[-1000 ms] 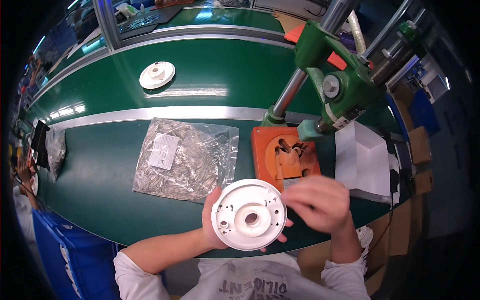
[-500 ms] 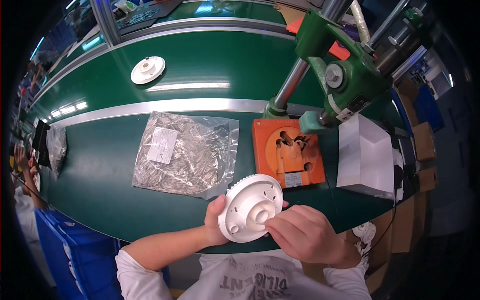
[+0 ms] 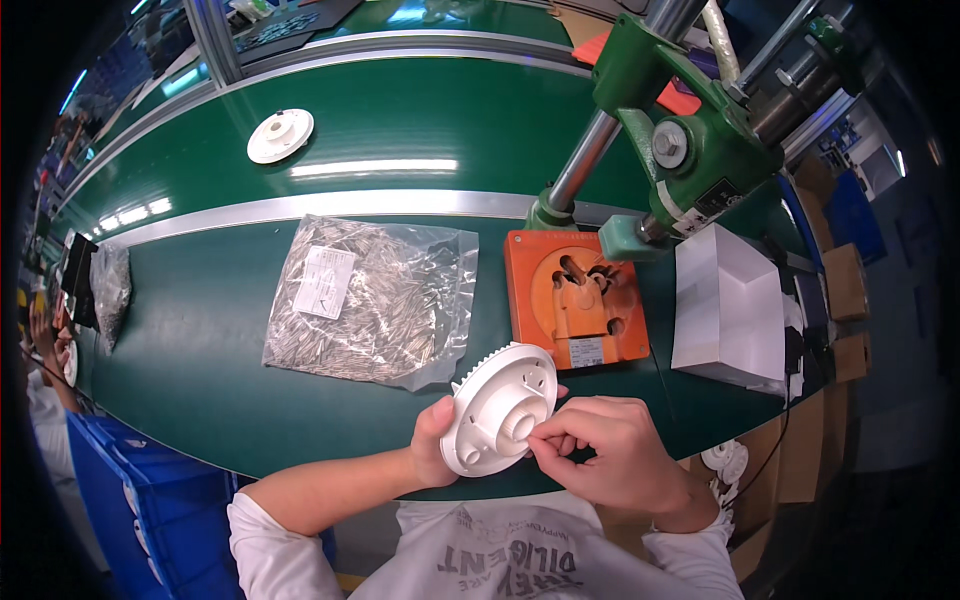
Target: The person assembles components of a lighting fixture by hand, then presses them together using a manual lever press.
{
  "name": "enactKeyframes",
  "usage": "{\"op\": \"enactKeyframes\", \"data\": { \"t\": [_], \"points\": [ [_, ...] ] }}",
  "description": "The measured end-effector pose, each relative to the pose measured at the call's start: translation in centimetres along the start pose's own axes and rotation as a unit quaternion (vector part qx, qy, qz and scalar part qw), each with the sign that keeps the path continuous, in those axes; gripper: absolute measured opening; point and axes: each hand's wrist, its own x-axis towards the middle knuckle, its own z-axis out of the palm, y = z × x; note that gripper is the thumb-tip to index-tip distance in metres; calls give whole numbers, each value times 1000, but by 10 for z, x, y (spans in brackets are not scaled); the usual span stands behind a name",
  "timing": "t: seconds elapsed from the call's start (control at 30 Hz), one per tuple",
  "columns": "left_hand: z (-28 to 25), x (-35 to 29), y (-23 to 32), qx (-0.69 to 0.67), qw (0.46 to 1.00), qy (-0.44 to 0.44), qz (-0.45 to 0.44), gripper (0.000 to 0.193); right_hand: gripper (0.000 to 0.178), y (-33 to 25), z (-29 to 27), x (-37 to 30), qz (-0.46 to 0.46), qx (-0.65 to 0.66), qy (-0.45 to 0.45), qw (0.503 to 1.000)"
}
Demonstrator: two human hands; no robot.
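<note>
A round white plastic gear part (image 3: 485,440), toothed along its upper rim and with a hollow hub in the middle, is tilted in front of me near the table's front edge. My left hand (image 3: 433,443) is closed around its left side, thumb on the edge and fingers hidden behind. At the right of the hub, my right hand (image 3: 605,450) has its thumb and index finger pinched together; whatever they may hold is too small to make out. Beyond the part lies a clear plastic bag (image 3: 365,300) full of thin metal pins.
An orange fixture block (image 3: 577,300) sits under a green hand press (image 3: 690,150). An open white box (image 3: 728,310) stands right of it. Another white round part (image 3: 280,136) rests on the green belt behind. Blue crates (image 3: 150,500) stand at lower left; a person's hand (image 3: 42,330) shows far left.
The gear part has turned and tilted a little in my hands. My right hand's pinch stays at the hub. The white part on the belt has shifted left.
</note>
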Motion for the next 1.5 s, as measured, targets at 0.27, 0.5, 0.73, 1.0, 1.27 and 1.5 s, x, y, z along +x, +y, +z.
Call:
{"op": "enactKeyframes", "data": {
  "t": [0.27,0.5,0.73,1.0,1.27,1.5],
  "points": [
    [4,-2,1,-3,1000,17,-1,126,10,2,0,0,6,42,-3,999],
    [2,0,1,0,1000,29,-6,124,11,9,5,2,8,54,20,998],
    [-5,-4,-5,-27,1000,-7,10,114,9,8,3,3,32,79,16,996],
    [-5,-4,-5,7,1000,23,-13,118,8,7,1,5,62,97,-12,993],
    [1,-2,-1,4,999,51,-12,122,9,14,8,-1,61,104,23,992],
    [-11,-3,-11,-13,1000,21,6,116,9,13,9,-1,63,118,28,991]
  ]
}}
